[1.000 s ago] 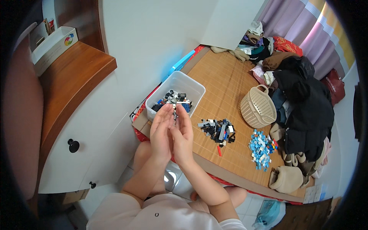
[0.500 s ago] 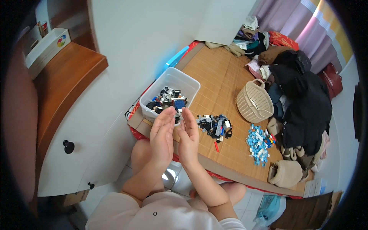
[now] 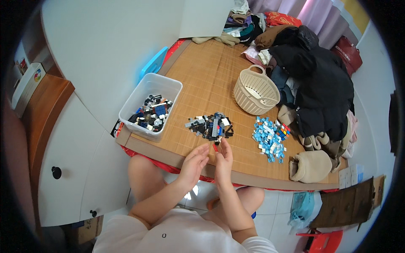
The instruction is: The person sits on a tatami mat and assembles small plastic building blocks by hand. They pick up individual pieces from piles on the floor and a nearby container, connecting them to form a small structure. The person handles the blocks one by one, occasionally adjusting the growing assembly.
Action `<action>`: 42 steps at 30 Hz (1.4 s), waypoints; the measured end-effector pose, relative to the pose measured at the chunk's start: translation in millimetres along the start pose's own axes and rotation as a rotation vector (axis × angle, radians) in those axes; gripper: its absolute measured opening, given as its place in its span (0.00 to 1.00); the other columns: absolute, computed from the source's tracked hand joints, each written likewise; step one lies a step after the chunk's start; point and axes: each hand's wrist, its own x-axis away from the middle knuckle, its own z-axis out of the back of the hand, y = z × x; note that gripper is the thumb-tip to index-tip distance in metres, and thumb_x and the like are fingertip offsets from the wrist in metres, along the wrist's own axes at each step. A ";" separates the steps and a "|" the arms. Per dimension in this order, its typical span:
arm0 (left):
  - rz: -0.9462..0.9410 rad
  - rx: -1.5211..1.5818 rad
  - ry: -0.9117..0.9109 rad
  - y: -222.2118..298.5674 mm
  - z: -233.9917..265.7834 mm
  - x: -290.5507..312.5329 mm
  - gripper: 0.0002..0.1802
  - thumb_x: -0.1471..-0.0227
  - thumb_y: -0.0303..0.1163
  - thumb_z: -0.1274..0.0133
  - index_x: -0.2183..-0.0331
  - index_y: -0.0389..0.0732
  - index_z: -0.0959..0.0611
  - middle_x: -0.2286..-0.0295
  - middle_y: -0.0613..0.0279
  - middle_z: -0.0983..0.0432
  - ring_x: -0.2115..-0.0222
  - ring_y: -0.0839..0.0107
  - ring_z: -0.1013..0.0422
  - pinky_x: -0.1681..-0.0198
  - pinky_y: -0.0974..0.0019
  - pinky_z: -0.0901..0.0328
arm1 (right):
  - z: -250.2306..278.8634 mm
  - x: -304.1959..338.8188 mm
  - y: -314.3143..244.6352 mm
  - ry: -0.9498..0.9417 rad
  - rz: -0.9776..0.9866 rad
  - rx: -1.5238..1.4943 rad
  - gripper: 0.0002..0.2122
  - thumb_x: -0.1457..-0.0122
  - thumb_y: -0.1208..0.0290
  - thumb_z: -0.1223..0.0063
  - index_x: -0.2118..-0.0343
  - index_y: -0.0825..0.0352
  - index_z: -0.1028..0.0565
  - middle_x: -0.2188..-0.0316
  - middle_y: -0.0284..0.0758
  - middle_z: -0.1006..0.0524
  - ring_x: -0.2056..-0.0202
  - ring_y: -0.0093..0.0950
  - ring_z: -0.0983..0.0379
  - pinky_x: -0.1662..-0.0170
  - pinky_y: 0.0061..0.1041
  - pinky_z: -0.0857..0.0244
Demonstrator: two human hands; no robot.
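Note:
My left hand [image 3: 195, 165] and my right hand [image 3: 224, 162] are close together at the mat's near edge, palms turned towards each other. Both are open, fingers stretched out, with a gap between them. Just beyond the fingertips lies a pile of mostly black and grey building bricks [image 3: 209, 125], with some white and blue ones. A long red brick [image 3: 215, 147] shows beside my right thumb, apparently on the mat. To the left of the pile, a clear plastic bin [image 3: 126, 110] holds many mixed bricks.
A pile of light blue and white bricks [image 3: 268, 141] lies at the right, a colourful puzzle cube [image 3: 283, 131] beside it. Behind stands a beige basket [image 3: 249, 93]. Clothes [image 3: 320, 84] heap along the far right. A white cabinet [image 3: 63, 139] borders the left.
My hands have moved right, from over the bin to the near side of the black and grey brick pile, and have spread slightly apart. The view has shifted right.

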 end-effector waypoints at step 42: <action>0.023 -0.107 -0.023 -27.0 -14.9 -29.6 0.31 0.51 0.21 0.63 0.44 0.29 0.48 0.44 0.50 0.52 0.42 0.65 0.55 0.40 0.66 0.58 | 27.6 -16.8 44.3 -0.104 0.110 0.444 0.26 0.50 0.85 0.64 0.44 0.72 0.44 0.47 0.46 0.40 0.48 0.34 0.41 0.46 0.26 0.47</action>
